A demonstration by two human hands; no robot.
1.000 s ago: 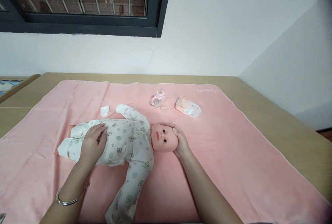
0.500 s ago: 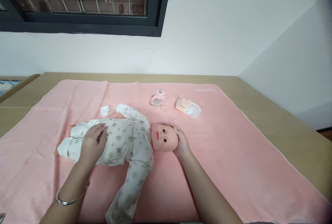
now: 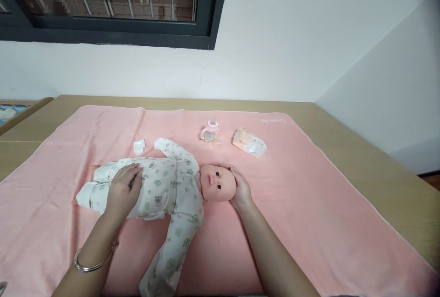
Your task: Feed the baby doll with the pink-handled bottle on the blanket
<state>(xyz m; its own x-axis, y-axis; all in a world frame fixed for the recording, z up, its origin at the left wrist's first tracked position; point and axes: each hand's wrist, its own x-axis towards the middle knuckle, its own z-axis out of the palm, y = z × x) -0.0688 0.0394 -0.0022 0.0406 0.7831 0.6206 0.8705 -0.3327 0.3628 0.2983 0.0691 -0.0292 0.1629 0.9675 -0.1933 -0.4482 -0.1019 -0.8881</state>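
Pink blanket (image 3: 309,205) carries the doll (image 3: 161,187), which lies on its back near the middle, head toward your right, feet toward your left. Your left hand (image 3: 122,191) rests flat and open on the doll's lower body over the white printed romper; no closed grip there. Your right hand (image 3: 240,189) cups the back of the doll's head, fingers (image 3: 228,167) curved over the crown, a loose hold on the head. A metal bracelet (image 3: 92,262) sits on your left wrist. Beyond the doll: a small white folded item (image 3: 139,146) near its raised sleeve, a pink baby bottle (image 3: 209,130) and a crumpled packet (image 3: 250,142), possibly wipes. The blanket covers most of the wooden tabletop (image 3: 378,164).
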